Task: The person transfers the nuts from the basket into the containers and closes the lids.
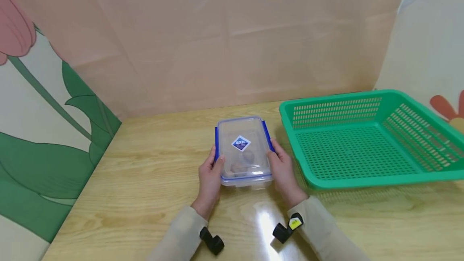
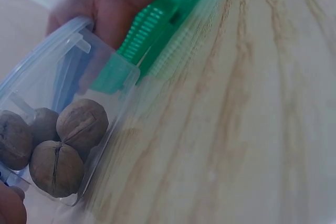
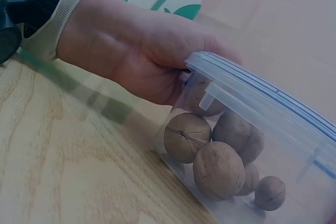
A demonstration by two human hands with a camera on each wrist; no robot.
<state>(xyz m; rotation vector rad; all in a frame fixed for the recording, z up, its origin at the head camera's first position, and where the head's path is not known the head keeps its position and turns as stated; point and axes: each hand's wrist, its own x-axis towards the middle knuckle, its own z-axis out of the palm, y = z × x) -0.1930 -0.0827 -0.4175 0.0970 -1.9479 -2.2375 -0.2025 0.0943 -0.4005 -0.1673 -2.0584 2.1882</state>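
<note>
A clear plastic food container with a blue-trimmed lid is between my hands, low over the table, its near end tipped down. My left hand grips its left side, thumb on the lid's edge. On the opposite side my right hand holds it the same way, thumb near the blue side clip. Several brown walnuts are gathered at the near end inside, also seen through the wall as walnuts in the left wrist view. A blue and white diamond label is on the lid.
A green plastic basket with slotted sides stands on the wooden table, just right of my right hand. Behind the table is a wall covering in pinkish beige. A flower-painted wall borders the left side.
</note>
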